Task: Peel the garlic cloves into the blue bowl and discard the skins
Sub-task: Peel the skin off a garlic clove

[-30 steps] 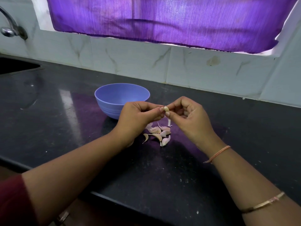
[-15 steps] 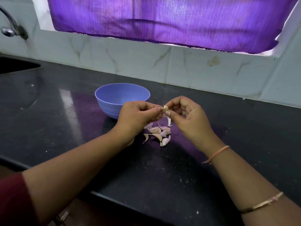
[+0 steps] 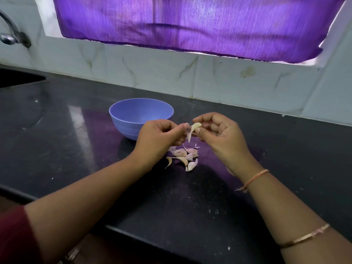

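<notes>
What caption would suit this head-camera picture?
Left hand and right hand peel a clove over a garlic pile beside a bowl.

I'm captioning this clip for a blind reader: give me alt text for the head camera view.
Two hands peel a garlic clove over a black counter: the right hand pinches the clove, the left hand pinches its loose skin. A small pile of garlic pieces lies beneath, a blue bowl behind.

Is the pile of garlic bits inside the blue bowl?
No, the pile of garlic bits lies on the black counter, outside the blue bowl.
</notes>
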`<state>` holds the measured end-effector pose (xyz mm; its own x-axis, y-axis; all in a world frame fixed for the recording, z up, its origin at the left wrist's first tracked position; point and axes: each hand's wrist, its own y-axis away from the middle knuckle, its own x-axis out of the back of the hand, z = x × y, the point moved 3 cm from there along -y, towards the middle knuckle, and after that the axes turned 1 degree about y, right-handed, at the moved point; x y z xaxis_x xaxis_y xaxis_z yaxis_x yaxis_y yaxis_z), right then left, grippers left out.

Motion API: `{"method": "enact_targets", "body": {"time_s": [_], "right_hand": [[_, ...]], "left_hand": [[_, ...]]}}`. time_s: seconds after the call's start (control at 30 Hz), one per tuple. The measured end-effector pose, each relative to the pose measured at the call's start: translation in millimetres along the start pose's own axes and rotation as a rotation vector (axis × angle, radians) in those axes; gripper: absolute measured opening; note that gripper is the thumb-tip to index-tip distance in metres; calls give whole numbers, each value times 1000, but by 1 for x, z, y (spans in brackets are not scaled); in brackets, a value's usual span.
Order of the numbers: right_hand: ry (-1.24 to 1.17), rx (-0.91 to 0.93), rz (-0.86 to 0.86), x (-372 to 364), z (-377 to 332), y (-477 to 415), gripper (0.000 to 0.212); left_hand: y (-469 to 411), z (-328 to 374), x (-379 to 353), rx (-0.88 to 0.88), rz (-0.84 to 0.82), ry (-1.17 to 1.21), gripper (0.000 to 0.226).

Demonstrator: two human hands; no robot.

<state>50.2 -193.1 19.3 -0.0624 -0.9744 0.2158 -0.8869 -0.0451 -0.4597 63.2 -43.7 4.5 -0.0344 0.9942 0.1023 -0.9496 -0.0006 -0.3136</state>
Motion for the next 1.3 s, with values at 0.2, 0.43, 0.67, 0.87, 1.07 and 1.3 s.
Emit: {"method": "enact_targets", "body": {"time_s": [0.2,0.43,0.67,0.87,1.07,1.3], "right_hand": [[100,32,30,3,-1,0,14],[120,18,36,3,0,0,17],[137,28,32,1,0,-1,13],[149,22,27,0,0,-1,16],[52,-37,32,2,-1,1,17],[-25,-114,41,4,-1,2,14]], "left_hand": [[4,5,-2,-7,-85,68,16],[4,5,-3,2,-109,71,9],[4,7,-2,-51,-88,-91,13],[3,7,-1,-68,-87,-162,13],[6,10,-1,-92,-110,-173,16],[8,11,-2,-106,-121,-197,20]]}}
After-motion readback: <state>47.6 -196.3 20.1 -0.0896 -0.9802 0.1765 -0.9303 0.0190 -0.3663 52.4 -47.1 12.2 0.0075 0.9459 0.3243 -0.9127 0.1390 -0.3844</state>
